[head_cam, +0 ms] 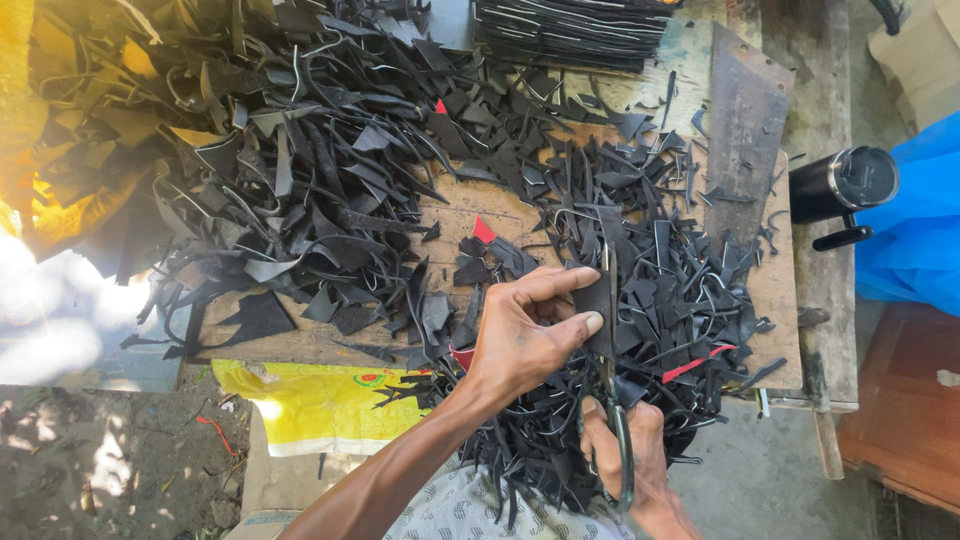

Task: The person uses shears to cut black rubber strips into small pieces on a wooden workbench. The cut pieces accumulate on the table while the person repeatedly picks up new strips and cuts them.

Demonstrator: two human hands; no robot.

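Observation:
My left hand [525, 335] pinches a black piece of sheet material [598, 298] between thumb and fingers, holding it upright over the heap. My right hand [640, 462] grips the handles of scissors [610, 330], whose blades run up along the piece's right edge. Both hands hover over a large pile of black offcuts [330, 190] that covers a wooden board [470, 205]. A few small red scraps [483, 230] lie among the black ones.
A stack of black cut sheets [570, 30] sits at the top. A worn flat board [742, 130] lies right of the heap. A black cylindrical flask [840, 185] and blue plastic sheet [915, 220] are at the right. A yellow sack [310, 400] hangs below the board.

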